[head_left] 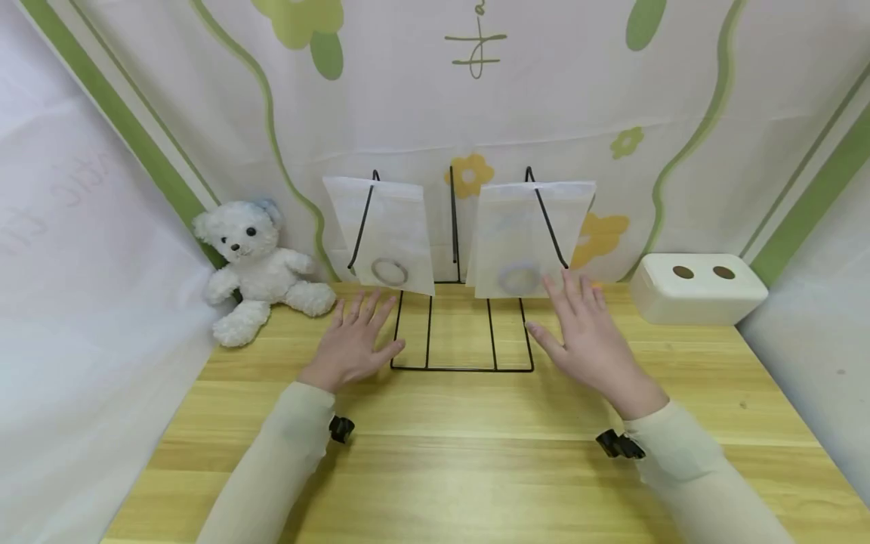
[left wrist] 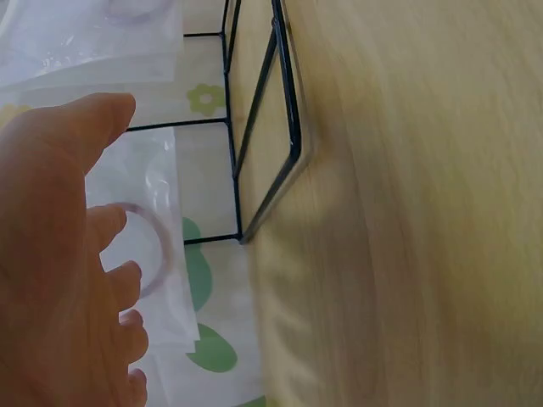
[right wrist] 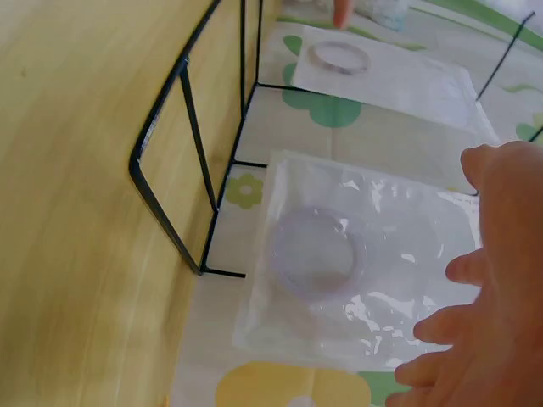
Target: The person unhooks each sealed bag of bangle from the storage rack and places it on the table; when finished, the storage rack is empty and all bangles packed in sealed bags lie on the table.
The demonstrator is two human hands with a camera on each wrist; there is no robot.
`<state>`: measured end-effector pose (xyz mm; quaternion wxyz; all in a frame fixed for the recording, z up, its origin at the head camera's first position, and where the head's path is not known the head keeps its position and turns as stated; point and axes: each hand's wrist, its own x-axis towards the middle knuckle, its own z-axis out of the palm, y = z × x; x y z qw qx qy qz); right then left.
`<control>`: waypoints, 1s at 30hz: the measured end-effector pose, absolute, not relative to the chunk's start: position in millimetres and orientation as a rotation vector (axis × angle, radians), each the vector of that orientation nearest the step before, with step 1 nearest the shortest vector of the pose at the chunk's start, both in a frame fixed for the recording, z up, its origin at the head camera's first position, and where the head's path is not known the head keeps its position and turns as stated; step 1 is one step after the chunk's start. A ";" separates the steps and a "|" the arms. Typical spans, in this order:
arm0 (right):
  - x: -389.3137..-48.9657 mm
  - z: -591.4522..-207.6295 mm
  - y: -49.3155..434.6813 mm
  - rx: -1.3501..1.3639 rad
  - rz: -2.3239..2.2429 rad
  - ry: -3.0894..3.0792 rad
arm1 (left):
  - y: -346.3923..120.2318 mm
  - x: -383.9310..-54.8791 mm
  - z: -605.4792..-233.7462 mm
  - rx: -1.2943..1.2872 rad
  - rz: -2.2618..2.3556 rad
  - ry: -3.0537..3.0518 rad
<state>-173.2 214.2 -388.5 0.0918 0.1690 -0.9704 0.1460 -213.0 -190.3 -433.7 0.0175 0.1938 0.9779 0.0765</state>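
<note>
A black wire rack [head_left: 462,369] stands on the wooden table, with clear plastic bags hanging from its upright hooks. The left bag [head_left: 401,227] holds a ring-shaped bangle [head_left: 390,272]. Inside the right bag [head_left: 503,234] a pale lilac bangle [right wrist: 318,254] shows through the plastic. My left hand [head_left: 350,344] is beside the rack's left side, fingers spread and holding nothing. To the rack's right, my right hand [head_left: 584,344] has its fingers extended just in front of the right bag, and its grasp is likewise bare. Whether its fingertips touch that bag I cannot tell.
A white teddy bear [head_left: 261,264] sits at the back left against the curtain. At the back right is a white box [head_left: 707,291] with two round holes on top. Patterned cloth [head_left: 564,83] hangs behind the table [head_left: 462,461].
</note>
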 end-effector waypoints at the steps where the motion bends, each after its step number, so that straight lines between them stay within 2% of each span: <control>1: -173.5 -385.7 215.5 0.498 0.458 -2.870 | -191.5 -214.5 -434.3 0.606 0.247 3.025; 11: -187.4 -372.8 237.6 0.457 0.798 -2.532 | -200.9 -230.7 -440.1 0.640 0.291 2.929; 30: -232.5 -349.8 261.0 0.126 1.430 -2.300 | -210.3 -252.4 -452.3 0.641 0.436 2.733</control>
